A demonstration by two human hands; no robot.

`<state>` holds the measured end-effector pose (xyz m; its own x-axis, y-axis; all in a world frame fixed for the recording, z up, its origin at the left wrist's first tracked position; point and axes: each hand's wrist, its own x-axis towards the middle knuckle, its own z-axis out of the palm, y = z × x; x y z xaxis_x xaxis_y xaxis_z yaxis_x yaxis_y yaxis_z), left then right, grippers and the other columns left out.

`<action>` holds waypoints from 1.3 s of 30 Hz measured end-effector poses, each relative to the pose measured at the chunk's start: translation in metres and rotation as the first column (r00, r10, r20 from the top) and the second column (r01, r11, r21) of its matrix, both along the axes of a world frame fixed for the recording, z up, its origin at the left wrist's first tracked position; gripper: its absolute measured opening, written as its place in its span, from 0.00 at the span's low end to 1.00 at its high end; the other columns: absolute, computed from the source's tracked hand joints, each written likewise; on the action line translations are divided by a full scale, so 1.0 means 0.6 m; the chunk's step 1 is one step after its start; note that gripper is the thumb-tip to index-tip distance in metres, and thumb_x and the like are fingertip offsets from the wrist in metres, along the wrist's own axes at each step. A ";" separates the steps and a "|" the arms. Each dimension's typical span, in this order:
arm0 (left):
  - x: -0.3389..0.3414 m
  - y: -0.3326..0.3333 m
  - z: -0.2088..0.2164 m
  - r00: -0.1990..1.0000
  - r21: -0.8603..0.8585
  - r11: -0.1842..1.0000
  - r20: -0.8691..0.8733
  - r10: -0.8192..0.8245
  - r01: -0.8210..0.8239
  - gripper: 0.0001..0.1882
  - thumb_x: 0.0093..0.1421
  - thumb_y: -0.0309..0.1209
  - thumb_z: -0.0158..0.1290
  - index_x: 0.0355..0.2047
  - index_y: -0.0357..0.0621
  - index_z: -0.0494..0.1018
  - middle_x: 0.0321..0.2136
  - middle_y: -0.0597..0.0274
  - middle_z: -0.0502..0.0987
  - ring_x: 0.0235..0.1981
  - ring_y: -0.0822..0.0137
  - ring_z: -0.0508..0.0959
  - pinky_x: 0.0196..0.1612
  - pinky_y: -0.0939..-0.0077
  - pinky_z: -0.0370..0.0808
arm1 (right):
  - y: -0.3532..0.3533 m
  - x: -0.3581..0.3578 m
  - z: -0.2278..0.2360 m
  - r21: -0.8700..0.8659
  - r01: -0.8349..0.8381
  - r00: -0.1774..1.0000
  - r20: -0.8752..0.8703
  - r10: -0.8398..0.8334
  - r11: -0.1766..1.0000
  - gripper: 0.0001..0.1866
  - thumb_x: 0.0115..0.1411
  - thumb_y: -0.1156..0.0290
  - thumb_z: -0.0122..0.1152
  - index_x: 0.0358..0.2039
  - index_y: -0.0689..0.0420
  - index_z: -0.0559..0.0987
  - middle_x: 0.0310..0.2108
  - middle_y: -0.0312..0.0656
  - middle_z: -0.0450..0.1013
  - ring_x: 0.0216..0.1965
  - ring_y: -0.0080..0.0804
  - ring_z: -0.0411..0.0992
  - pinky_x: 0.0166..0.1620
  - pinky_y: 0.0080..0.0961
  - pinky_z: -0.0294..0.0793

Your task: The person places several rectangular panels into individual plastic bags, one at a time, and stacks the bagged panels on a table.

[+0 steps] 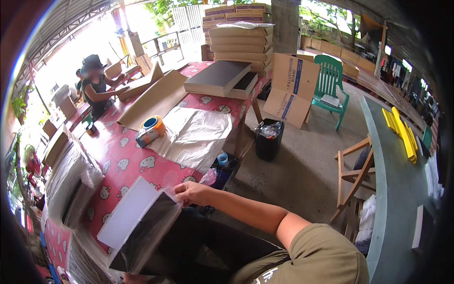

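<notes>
My right hand [187, 193] pinches the upper corner of a clear plastic sleeve [166, 208]. A black sheet or board [142, 236] shows through the plastic, tilted at the table's near edge. White boards [127, 211] lie flat against it on the pink patterned tablecloth. Only a small bit of my left hand [130, 278] shows at the bottom edge, by the lower corner of the sleeve; its fingers are hidden.
A plastic-wrapped stack [71, 184] stands at left. A tape roll [150, 125] rests on crumpled white sheeting [198, 132]. Thick dark boards [217, 78] lie farther back. Across the table a person [97, 87] works. A black bin [269, 144] and green chair [329, 78] stand right.
</notes>
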<state>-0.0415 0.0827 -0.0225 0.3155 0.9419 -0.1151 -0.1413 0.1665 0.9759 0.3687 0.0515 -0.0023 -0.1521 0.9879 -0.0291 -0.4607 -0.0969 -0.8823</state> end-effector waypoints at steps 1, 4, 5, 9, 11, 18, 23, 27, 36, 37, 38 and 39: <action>-0.034 0.019 -0.056 0.847 -0.249 0.964 0.529 0.059 0.088 0.27 0.54 0.29 0.50 0.52 0.33 0.54 0.46 0.43 0.64 0.47 0.54 0.67 0.46 0.66 0.67 | -0.002 -0.008 -0.014 -0.023 0.051 0.997 0.067 -0.049 0.998 0.11 0.52 0.68 0.57 0.36 0.57 0.74 0.27 0.30 0.70 0.25 0.15 0.67 0.27 0.12 0.66; 0.058 -0.044 -0.043 0.919 -0.163 0.984 0.373 0.128 -0.072 0.27 0.54 0.29 0.50 0.52 0.34 0.54 0.47 0.43 0.64 0.47 0.54 0.67 0.46 0.66 0.66 | -0.027 -0.011 -0.097 -0.144 0.061 0.998 -0.024 -0.066 0.988 0.12 0.52 0.65 0.59 0.35 0.56 0.74 0.23 0.28 0.67 0.22 0.14 0.62 0.25 0.10 0.60; 0.076 -0.055 -0.041 0.931 -0.128 0.987 0.336 0.140 -0.102 0.27 0.54 0.29 0.50 0.52 0.34 0.54 0.47 0.43 0.64 0.47 0.54 0.67 0.46 0.66 0.66 | -0.033 -0.016 -0.126 -0.193 0.032 0.997 -0.069 -0.047 0.981 0.12 0.52 0.65 0.59 0.35 0.56 0.74 0.22 0.28 0.66 0.21 0.13 0.61 0.24 0.10 0.60; 0.130 -0.085 -0.039 0.958 -0.003 0.983 0.225 0.178 -0.182 0.27 0.54 0.30 0.50 0.52 0.34 0.54 0.47 0.43 0.63 0.47 0.53 0.67 0.46 0.66 0.66 | -0.068 -0.029 -0.245 -0.289 0.008 0.999 -0.047 -0.022 0.957 0.12 0.53 0.64 0.56 0.36 0.56 0.73 0.22 0.29 0.65 0.20 0.14 0.60 0.23 0.11 0.59; 0.148 -0.094 -0.042 0.966 0.058 0.978 0.176 0.189 -0.202 0.27 0.54 0.30 0.49 0.52 0.34 0.54 0.47 0.43 0.63 0.47 0.53 0.66 0.47 0.66 0.66 | -0.084 -0.031 -0.297 -0.276 0.084 0.996 0.039 -0.076 0.957 0.12 0.54 0.65 0.55 0.37 0.56 0.74 0.22 0.29 0.66 0.20 0.14 0.61 0.21 0.13 0.60; 0.180 -0.110 -0.046 0.966 0.202 0.945 0.089 0.243 -0.256 0.27 0.54 0.30 0.49 0.52 0.34 0.54 0.48 0.43 0.63 0.47 0.53 0.66 0.47 0.65 0.65 | -0.110 -0.044 -0.387 -0.082 0.154 0.885 0.454 -0.101 0.985 0.13 0.52 0.68 0.53 0.38 0.58 0.73 0.26 0.33 0.69 0.25 0.20 0.65 0.26 0.18 0.65; 0.184 -0.113 -0.049 0.957 0.269 0.918 0.063 0.284 -0.290 0.27 0.55 0.31 0.49 0.52 0.34 0.54 0.48 0.43 0.62 0.48 0.53 0.66 0.48 0.65 0.65 | -0.092 -0.058 -0.384 0.128 0.156 0.598 0.777 -0.197 0.979 0.13 0.53 0.70 0.49 0.40 0.58 0.70 0.35 0.46 0.71 0.39 0.38 0.69 0.41 0.30 0.67; 0.187 -0.115 -0.050 0.950 0.299 0.902 0.059 0.308 -0.311 0.27 0.55 0.31 0.49 0.52 0.34 0.54 0.48 0.43 0.62 0.48 0.53 0.66 0.48 0.64 0.65 | -0.090 -0.073 -0.353 0.003 0.260 0.470 0.873 -0.130 0.966 0.13 0.54 0.68 0.46 0.41 0.53 0.69 0.36 0.47 0.71 0.39 0.45 0.69 0.41 0.35 0.67; 0.200 -0.120 -0.052 0.943 0.360 0.875 0.054 0.327 -0.324 0.28 0.55 0.32 0.49 0.53 0.34 0.54 0.49 0.42 0.61 0.48 0.53 0.66 0.49 0.63 0.64 | -0.074 -0.049 -0.387 0.111 0.409 0.307 0.918 -0.251 0.906 0.12 0.54 0.65 0.47 0.38 0.54 0.70 0.32 0.48 0.72 0.36 0.47 0.70 0.39 0.37 0.67; 0.202 -0.122 -0.051 0.941 0.364 0.872 0.049 0.334 -0.328 0.28 0.55 0.32 0.49 0.53 0.34 0.54 0.49 0.42 0.61 0.48 0.53 0.66 0.49 0.63 0.64 | -0.079 -0.040 -0.390 0.090 0.396 0.349 0.906 -0.241 0.914 0.12 0.54 0.65 0.47 0.39 0.54 0.70 0.34 0.47 0.71 0.37 0.46 0.69 0.40 0.36 0.67; 0.202 -0.120 -0.051 0.936 0.374 0.862 0.051 0.349 -0.342 0.28 0.55 0.32 0.49 0.53 0.34 0.54 0.49 0.42 0.61 0.48 0.53 0.66 0.49 0.63 0.64 | -0.084 -0.033 -0.378 0.073 0.372 0.396 0.889 -0.229 0.925 0.13 0.54 0.65 0.47 0.39 0.54 0.71 0.35 0.46 0.71 0.39 0.46 0.69 0.41 0.36 0.67; 0.201 -0.120 -0.053 0.934 0.378 0.858 0.054 0.354 -0.347 0.28 0.55 0.32 0.49 0.53 0.34 0.54 0.49 0.42 0.61 0.48 0.53 0.66 0.49 0.63 0.64 | -0.094 -0.022 -0.366 0.056 0.351 0.435 0.875 -0.215 0.935 0.13 0.54 0.65 0.48 0.39 0.54 0.71 0.37 0.46 0.71 0.40 0.46 0.68 0.42 0.35 0.66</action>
<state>0.0790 0.0107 -0.0542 -0.0426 0.9629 0.2664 -0.1048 -0.2695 0.9573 0.3558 -0.0047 -0.2220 0.3044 0.9481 -0.0918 0.4977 -0.2405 -0.8333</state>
